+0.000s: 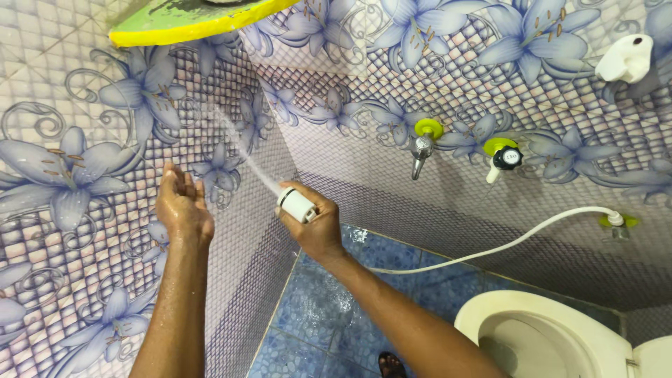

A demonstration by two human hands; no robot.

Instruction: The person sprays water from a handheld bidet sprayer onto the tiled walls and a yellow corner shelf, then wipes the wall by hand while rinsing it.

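Note:
My right hand [318, 227] grips a white hand sprayer [296, 204] whose white hose [504, 245] runs off to a wall fitting [616, 220] at the right. A thin jet of water [241, 150] shoots up and left from its nozzle onto the flower-patterned tiled wall [77, 175]. My left hand [183, 206] is raised with fingers together, flat against that wall, left of the jet. It holds nothing.
A yellow-green corner shelf [189, 19] hangs above. Two taps [422, 143] [502, 157] with green collars stick out of the right wall, and a white holder [626, 59] sits higher. A white toilet bowl [546, 336] stands at the lower right on wet blue floor tiles [329, 308].

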